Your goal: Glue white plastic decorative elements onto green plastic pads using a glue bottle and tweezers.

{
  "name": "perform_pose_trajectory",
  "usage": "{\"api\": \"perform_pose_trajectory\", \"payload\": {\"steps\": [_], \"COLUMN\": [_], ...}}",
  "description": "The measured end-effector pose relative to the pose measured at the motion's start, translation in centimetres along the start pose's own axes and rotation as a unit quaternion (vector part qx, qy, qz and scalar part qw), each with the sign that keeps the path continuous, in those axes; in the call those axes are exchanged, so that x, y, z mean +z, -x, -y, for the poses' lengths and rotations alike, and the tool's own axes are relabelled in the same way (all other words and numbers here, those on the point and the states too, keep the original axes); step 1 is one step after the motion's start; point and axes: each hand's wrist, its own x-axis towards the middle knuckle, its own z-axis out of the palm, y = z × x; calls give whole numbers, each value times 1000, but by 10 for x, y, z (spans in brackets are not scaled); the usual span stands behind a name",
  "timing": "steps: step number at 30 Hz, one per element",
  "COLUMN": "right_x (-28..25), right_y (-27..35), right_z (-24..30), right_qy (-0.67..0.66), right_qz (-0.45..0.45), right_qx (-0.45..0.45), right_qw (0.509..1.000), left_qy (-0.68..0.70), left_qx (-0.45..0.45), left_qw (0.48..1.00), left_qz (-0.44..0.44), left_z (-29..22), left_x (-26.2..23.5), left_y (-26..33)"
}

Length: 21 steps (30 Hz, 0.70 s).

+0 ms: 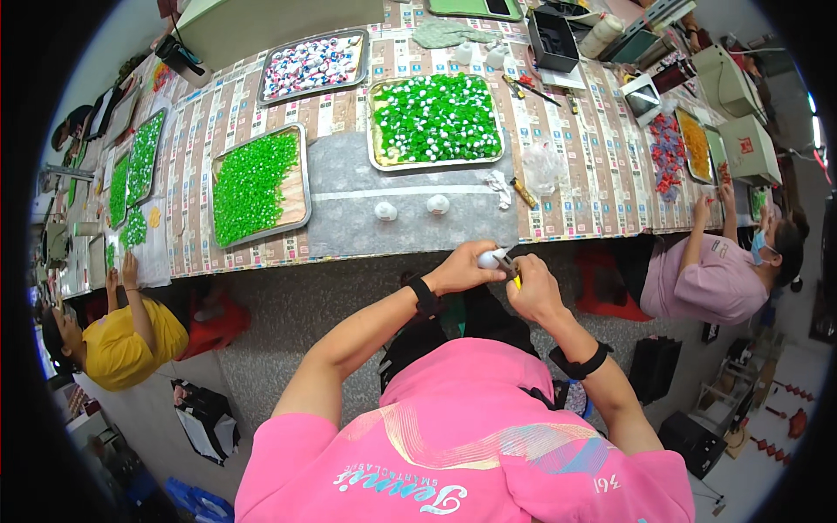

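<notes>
Just in front of the table's near edge, my left hand is closed around a small white bottle. My right hand grips a pair of pliers with a bit of yellow showing on the handles. Their metal jaws meet the bottle's tip; whether they bite on it is too small to tell. Beyond my hands, a white squat bottle and a second one stand on a grey cloth.
Past the cloth sits a tray of green and white pieces. To its left are a tray of green pieces and another of multicoloured ones. A yellow-handled tool lies right. Seated people work at both sides.
</notes>
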Motion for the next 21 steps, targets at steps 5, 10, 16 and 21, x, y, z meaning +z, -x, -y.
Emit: {"api": "perform_pose_trajectory", "payload": {"steps": [5, 10, 16, 21], "right_x": [-5, 3, 18, 16], "right_y": [-8, -5, -9, -13], "right_z": [-13, -17, -19, -22], "right_qy": [-37, -64, -68, -14], "right_qz": [22, -22, -62, -75], "right_qx": [-104, -57, 30, -3], "right_qw": [994, 996, 995, 997], "left_qy": [77, -12, -162, -185], "left_qx": [-147, 10, 161, 151], "left_qw": [975, 1000, 961, 957], "left_qz": [149, 22, -155, -166], "left_z": [-9, 2, 19, 24], "left_x": [-8, 1, 24, 20], "left_y": [-4, -13, -16, -18]}}
